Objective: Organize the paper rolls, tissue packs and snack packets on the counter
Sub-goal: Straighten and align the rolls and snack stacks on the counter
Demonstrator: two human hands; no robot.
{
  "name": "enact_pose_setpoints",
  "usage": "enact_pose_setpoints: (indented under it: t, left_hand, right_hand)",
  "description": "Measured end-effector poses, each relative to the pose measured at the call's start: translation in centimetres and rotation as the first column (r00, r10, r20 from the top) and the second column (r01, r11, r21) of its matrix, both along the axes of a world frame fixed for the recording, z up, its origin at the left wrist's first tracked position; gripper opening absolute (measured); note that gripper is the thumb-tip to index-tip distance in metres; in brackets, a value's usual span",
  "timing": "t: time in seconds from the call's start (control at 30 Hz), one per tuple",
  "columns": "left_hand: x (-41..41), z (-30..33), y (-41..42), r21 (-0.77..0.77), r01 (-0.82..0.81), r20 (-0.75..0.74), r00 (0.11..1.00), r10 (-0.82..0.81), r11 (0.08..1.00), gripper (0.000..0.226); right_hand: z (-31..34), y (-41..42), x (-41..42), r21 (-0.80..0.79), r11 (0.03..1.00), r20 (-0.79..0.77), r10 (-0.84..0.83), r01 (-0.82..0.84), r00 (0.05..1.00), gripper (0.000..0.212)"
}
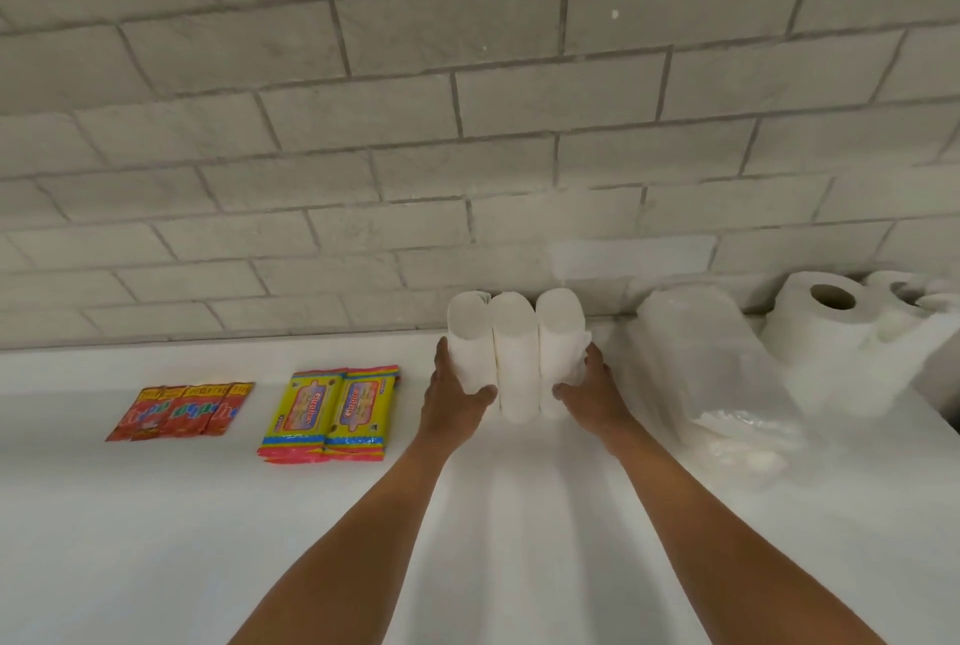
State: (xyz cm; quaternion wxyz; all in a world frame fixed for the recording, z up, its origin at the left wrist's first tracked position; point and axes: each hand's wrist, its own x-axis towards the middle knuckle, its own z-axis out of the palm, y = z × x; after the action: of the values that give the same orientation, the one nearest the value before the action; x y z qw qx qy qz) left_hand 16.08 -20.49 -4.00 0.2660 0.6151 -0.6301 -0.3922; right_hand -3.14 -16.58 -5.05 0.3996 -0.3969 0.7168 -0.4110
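Rolls [517, 353], three, upright, touching in a row on the counter [156, 514] near the wall. Left hand [452, 400] curled round the left roll, right hand [592, 395] round the right one, squeezing the set together. Left of rolls: tissue packs [330, 413], then snack packets [182, 410]. Right of rolls: plastic bag [711, 363], big rolls [841, 332]. Risk: uneven squeeze may pop the middle roll out or topple the row.
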Motion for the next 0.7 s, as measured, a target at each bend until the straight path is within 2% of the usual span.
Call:
enact_pose_setpoints:
  t: [0.1,0.3,0.7]
  left_hand:
    - [-0.2,-0.9,-0.6,-0.008,0.023,-0.012,1.000,-0.023,1.000,0.097]
    - [0.0,-2.0,-1.2,-0.055,0.032,-0.011,0.999,-0.032,0.998,0.082]
    - [2.7,-2.5,-2.0,-0.092,0.016,0.017,1.000,-0.014,0.996,0.075]
  right_hand:
    - [-0.9,-0.6,0.3,0.003,0.997,-0.002,0.074,-0.074,0.997,0.086]
    - [-1.9,-1.2,1.3,-0.006,0.996,-0.015,0.093,-0.093,0.996,0.081]
    - [-2.7,-2.6,4.3,0.010,0.994,-0.026,0.110,-0.110,0.994,0.087]
